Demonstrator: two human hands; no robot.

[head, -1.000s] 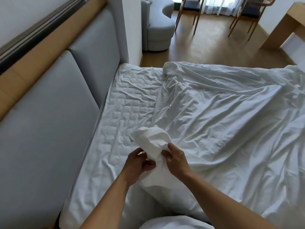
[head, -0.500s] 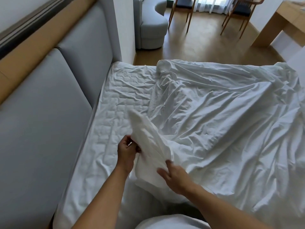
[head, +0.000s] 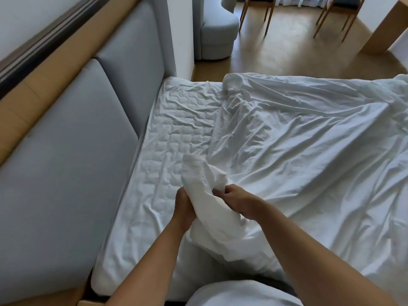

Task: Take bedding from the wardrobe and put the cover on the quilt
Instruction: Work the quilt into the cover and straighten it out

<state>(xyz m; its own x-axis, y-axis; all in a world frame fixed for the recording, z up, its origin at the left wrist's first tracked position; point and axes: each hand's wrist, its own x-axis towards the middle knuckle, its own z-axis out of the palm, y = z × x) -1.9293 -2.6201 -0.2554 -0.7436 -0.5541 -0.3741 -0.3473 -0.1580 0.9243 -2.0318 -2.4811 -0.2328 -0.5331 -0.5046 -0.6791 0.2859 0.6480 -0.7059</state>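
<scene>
Left hand [head: 184, 206]: I read it as wrapped around the bunched corner [head: 203, 180] of the white cover [head: 309, 151]. Its fingers are hidden behind the fabric, on the side nearer the headboard [head: 77, 151]. Right hand [head: 239, 202]: its fingers are curled into the same bunch from the side away from the headboard, knuckles up, pinching a fold. Both hands touch the fabric and sit close together. The bunch rises between them, its tip leaning toward the headboard.

Cover position: the rest lies spread and heavily creased across the bed, well apart from the headboard, with one edge trailing down to the held corner. I cannot tell what, if anything, fills it.

Between the cover and the headboard I see a bare strip of quilted mattress pad [head: 176, 133], which touches the headboard's grey padded panels. Beyond the headboard's far end stand a grey armchair [head: 216, 36] and wooden chairs [head: 256, 16] on a wooden floor [head: 287, 51].
</scene>
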